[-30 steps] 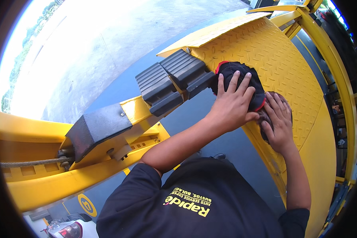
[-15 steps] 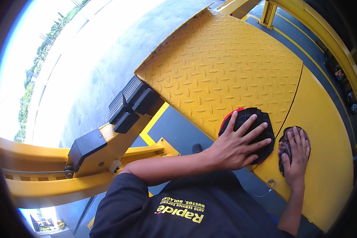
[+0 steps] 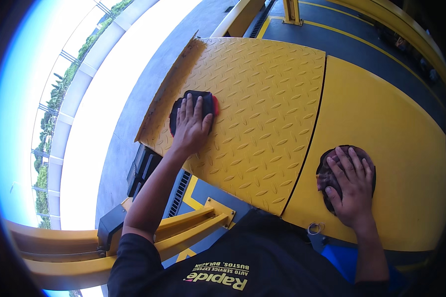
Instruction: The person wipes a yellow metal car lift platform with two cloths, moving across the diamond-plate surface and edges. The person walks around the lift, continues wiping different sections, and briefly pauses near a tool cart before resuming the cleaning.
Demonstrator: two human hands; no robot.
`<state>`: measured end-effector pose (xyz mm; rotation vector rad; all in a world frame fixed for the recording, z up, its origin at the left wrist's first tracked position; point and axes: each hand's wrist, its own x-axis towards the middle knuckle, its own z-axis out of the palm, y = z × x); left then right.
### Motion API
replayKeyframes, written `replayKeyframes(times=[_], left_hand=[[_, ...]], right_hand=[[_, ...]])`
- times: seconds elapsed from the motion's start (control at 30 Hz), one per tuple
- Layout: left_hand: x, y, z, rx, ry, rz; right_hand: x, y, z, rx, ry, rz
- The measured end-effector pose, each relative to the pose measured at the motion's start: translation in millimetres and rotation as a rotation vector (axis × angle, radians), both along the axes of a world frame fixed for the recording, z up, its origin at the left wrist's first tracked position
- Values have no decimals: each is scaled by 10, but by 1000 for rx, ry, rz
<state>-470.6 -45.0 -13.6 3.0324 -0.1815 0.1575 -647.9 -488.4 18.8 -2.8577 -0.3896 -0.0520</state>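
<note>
My left hand (image 3: 191, 129) lies flat, fingers stretched out, on a black round cloth pad (image 3: 207, 102) with a red edge. This pad rests on a yellow diamond-tread plate (image 3: 262, 119), close to its raised left edge. On the smooth yellow panel (image 3: 381, 119) to the right, my right hand (image 3: 353, 184) is spread over a dark, brownish rounded cloth (image 3: 325, 178). Both hands press from above, and their palms hide much of the cloths. A narrow dark gap divides the tread plate from the smooth panel.
Black rubber blocks (image 3: 142, 168) sit by the plate's near left corner. Yellow steel beams (image 3: 183, 232) cross below at left, and another yellow beam (image 3: 401, 24) runs across the upper right. A wire ring (image 3: 315, 228) hangs at the panel's near edge.
My left hand has moved left across the tread plate with the black-and-red pad beneath it. My right hand stays on its cloth on the smooth panel. The whole view has shifted and turned.
</note>
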Motion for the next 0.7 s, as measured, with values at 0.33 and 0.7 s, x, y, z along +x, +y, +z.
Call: replayKeyframes(times=[0.33,0.7], left_hand=[[-1004,-1241,242,-11,159,-549],[172,-139,-34,15,43,54]], right_hand=[[-114,-213,4,-10,45,-84],[-952,-735,-94,-83,-13,-466]])
